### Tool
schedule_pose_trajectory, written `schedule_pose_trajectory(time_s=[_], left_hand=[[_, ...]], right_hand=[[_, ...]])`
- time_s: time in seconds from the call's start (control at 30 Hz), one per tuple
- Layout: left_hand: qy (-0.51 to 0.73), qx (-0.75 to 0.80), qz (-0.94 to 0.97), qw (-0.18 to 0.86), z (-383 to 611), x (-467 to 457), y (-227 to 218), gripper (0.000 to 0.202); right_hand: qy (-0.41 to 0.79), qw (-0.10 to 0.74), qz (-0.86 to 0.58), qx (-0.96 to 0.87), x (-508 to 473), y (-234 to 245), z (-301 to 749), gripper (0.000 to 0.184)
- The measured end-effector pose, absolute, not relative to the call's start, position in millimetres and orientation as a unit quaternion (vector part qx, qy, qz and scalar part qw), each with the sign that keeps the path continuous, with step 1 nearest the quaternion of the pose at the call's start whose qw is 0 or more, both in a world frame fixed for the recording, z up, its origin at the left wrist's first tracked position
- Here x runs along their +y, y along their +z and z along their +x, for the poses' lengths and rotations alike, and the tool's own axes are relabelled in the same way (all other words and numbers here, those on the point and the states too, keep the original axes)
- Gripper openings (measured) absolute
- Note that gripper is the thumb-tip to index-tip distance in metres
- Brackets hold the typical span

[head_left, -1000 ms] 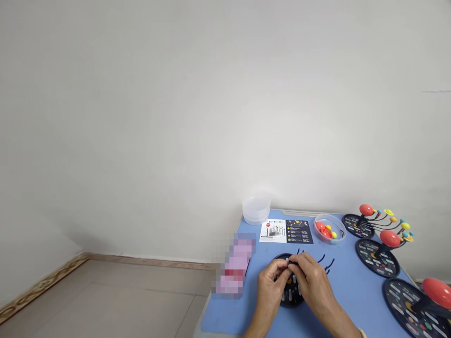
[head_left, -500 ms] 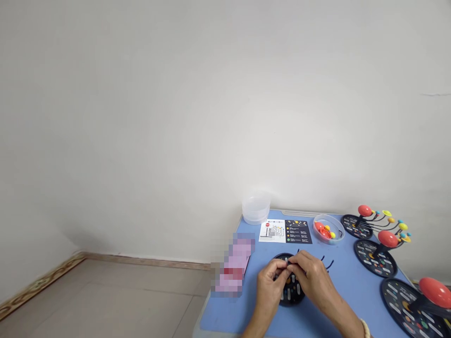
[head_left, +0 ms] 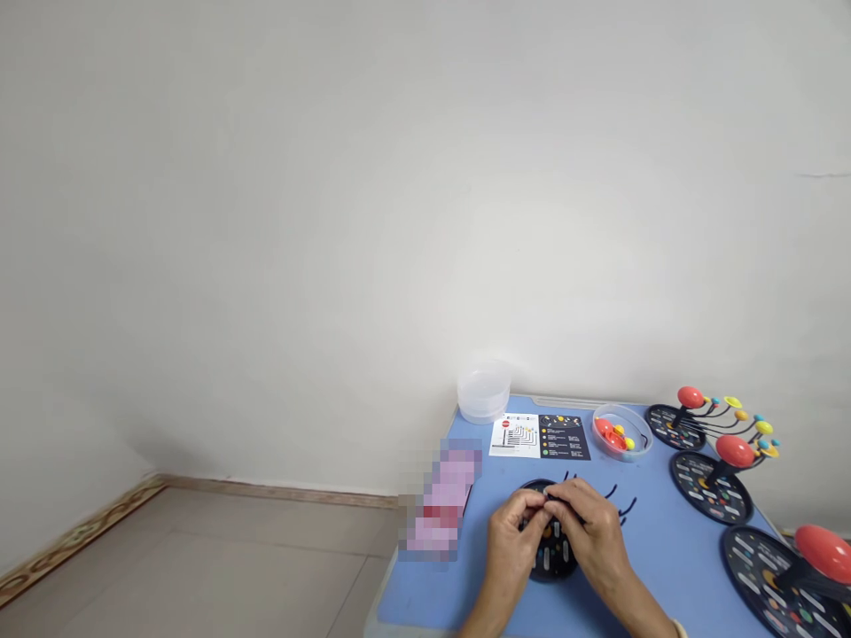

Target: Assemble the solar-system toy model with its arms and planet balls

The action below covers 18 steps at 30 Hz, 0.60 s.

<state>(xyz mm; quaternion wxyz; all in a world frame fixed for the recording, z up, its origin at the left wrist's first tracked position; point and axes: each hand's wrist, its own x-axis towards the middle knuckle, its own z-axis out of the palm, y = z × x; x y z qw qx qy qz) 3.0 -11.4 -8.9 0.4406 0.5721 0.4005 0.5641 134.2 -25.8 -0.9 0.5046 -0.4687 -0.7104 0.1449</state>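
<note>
My left hand (head_left: 511,536) and my right hand (head_left: 590,525) meet fingertip to fingertip, both pinched closed. What sits between the fingers is too small and covered to name. Below them a round black base plate (head_left: 550,560), printed with labels and coloured dots, lies on the blue table (head_left: 432,598), partly hidden by my hands. Thin black curved rods (head_left: 626,509) stick out past my right hand, and another shows above its knuckles; where they join is hidden.
Three planet models with red balls stand at the right, the nearest red ball (head_left: 823,554) by the frame edge. Behind are a clear dish (head_left: 622,452) with red and yellow balls, an instruction sheet (head_left: 515,436) and clear stacked tubs (head_left: 483,396). A blurred pink item (head_left: 447,496) lies left.
The black rods beyond my right hand have shifted slightly to the right. Both hands keep their fingertips together in nearly the same place over the base plate.
</note>
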Motion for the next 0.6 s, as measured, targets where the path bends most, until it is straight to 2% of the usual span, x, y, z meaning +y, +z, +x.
schedule_pose_trajectory(time_s=[0.17,0.3,0.5,0.6], left_hand=[[0.555,0.411,0.586,0.422,2.7,-10.2,-11.0,0.011],[0.551,0.424,0.584,0.420,3.1,-8.5,-14.2,0.006],[0.558,0.411,0.576,0.433,4.2,-9.6,-15.7,0.009],[0.559,0.406,0.569,0.445,4.1,-10.3,-14.5,0.011]], right_hand=[[0.164,0.553,-0.452,-0.680,-29.5,20.0,133.1,0.017],[0.149,0.550,-0.452,-0.686,-30.8,41.1,140.7,0.018],[0.129,0.540,-0.476,-0.682,-36.2,20.3,141.8,0.021],[0.136,0.539,-0.491,-0.671,-37.6,10.1,135.6,0.017]])
